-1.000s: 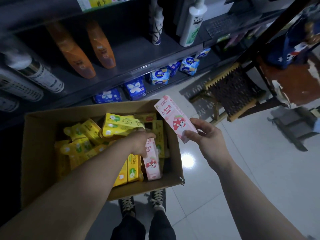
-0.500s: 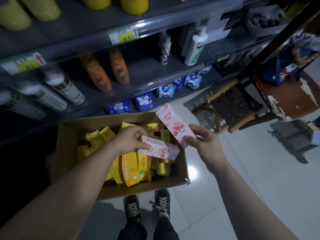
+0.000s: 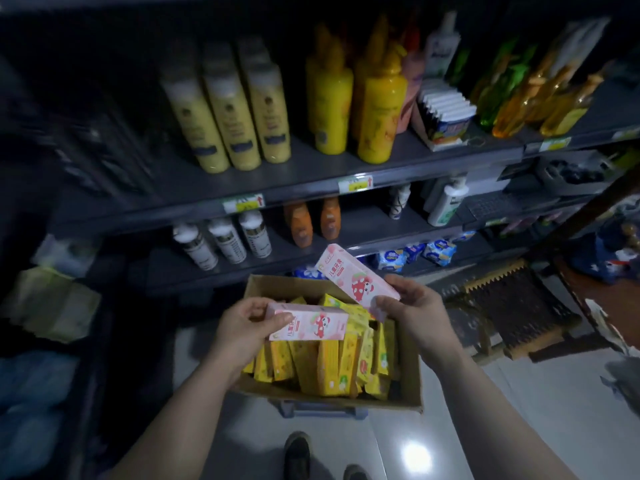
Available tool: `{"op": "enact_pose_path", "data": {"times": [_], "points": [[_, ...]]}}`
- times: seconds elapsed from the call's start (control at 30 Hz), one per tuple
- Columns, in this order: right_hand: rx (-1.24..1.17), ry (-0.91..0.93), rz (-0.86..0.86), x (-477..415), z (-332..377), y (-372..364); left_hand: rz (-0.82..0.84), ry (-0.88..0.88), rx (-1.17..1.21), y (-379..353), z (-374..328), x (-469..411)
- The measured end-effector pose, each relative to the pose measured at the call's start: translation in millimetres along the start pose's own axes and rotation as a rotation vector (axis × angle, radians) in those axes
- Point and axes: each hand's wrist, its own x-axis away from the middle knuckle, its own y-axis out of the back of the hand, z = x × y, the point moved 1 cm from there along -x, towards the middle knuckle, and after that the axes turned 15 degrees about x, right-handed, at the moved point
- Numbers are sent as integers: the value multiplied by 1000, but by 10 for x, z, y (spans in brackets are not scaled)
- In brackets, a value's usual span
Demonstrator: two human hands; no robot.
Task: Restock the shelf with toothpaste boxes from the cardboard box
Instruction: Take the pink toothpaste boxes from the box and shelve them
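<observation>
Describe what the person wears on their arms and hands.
Both arms are bare as far as the frame shows: no sleeve on the left forearm or the right forearm. The left hand and right hand wear no gloves; no watch, ring or bracelet shows in this dim light.

The tilted pink box (image 3: 356, 282), over the far rim of the cardboard box (image 3: 412, 382), carries the red characters 儿童牙膏. The print on the level pink box (image 3: 308, 322) beside it, and on the price tags (image 3: 355, 184) of the shelf (image 3: 433, 168) behind, is too blurred to read.

Bare left forearm (image 3: 188, 419) and right forearm (image 3: 490, 415), dark shoes (image 3: 298, 453) on feet
</observation>
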Motion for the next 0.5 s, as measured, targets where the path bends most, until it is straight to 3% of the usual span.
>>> {"op": "enact_pose_path", "data": {"times": [0.5], "points": [[199,372,561,1097,983,-1034,-639,-278,330,1171,-78,2327]]}}
